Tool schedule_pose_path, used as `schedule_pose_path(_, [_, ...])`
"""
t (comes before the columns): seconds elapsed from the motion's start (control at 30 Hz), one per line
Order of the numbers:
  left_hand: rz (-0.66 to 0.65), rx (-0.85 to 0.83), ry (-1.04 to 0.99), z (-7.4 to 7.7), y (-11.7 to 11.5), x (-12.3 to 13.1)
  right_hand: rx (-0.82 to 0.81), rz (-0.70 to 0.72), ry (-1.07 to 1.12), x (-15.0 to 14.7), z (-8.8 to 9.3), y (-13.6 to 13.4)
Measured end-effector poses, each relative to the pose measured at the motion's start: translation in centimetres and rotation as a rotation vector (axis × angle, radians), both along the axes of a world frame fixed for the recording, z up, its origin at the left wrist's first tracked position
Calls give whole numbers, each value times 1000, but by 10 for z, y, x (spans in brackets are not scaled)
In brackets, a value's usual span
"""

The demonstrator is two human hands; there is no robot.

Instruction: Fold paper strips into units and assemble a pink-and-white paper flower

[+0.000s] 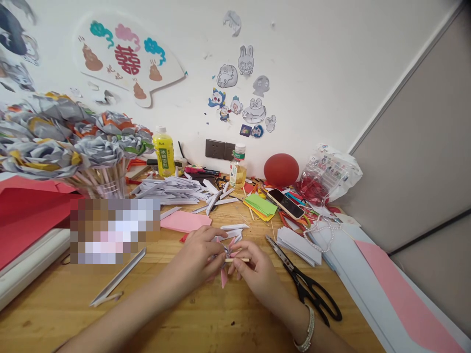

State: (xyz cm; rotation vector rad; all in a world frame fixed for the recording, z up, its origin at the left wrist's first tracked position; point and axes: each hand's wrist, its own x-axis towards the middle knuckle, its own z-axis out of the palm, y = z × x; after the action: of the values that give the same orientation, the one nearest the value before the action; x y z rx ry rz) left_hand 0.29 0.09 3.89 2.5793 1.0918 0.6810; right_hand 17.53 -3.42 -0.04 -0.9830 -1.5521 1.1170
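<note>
Near the middle of the wooden table, my left hand [206,257] is closed around a folded paper flower [223,277] with pink and grey-white petals. Between the fingers of my right hand [253,272] is a thin wooden stick [239,260], pinched against the flower's centre. Both hands touch at the flower and cover much of it. Folded white paper strips [235,229] lie just beyond the fingertips. To the right of my right hand rest black-handled scissors [303,282], their blades slightly apart. A pink paper stack [186,221] lies behind my left hand.
Left stands a bunch of paper flowers [55,142]. A yellow bottle [164,153], a clear bottle [238,169], a red balloon [281,169] and a plastic bag [327,171] line the wall. A phone [286,203], green paper [260,204] and white slips [299,245] lie right.
</note>
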Motion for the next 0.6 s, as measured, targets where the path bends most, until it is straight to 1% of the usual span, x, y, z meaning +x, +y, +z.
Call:
schedule_pose_path(0.1, [0, -4, -2, 0, 0, -1, -37, 47, -39, 2, 3, -1])
schedule_pose_path(0.2, [5, -9, 1, 1, 1, -1, -25, 82, -118, 3, 7, -2])
schedule_pose_path(0.33, [-21, -35, 8, 3, 0, 1, 19, 26, -173, 2, 8, -1])
schedule_pose_path(0.47, [-60, -37, -16, 1, 1, 2, 34, -17, -185, 1, 7, -1])
schedule_pose_path(0.6, [-66, -59, -25, -1, 2, 0, 136, -75, -268, 2, 8, -2])
